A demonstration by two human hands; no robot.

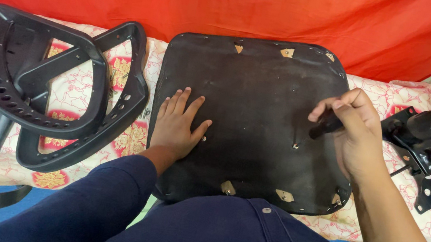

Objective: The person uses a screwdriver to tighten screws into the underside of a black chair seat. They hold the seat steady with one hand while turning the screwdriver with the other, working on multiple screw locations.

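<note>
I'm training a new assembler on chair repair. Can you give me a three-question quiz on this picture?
1. True or false: the left hand lies flat on the seat base.
2. Which hand grips the screwdriver? A) left B) right C) both
3. Fill in: the two armrests lie to the seat base's ____.

Key: 1 true; 2 B, the right hand; 3 left.
</note>
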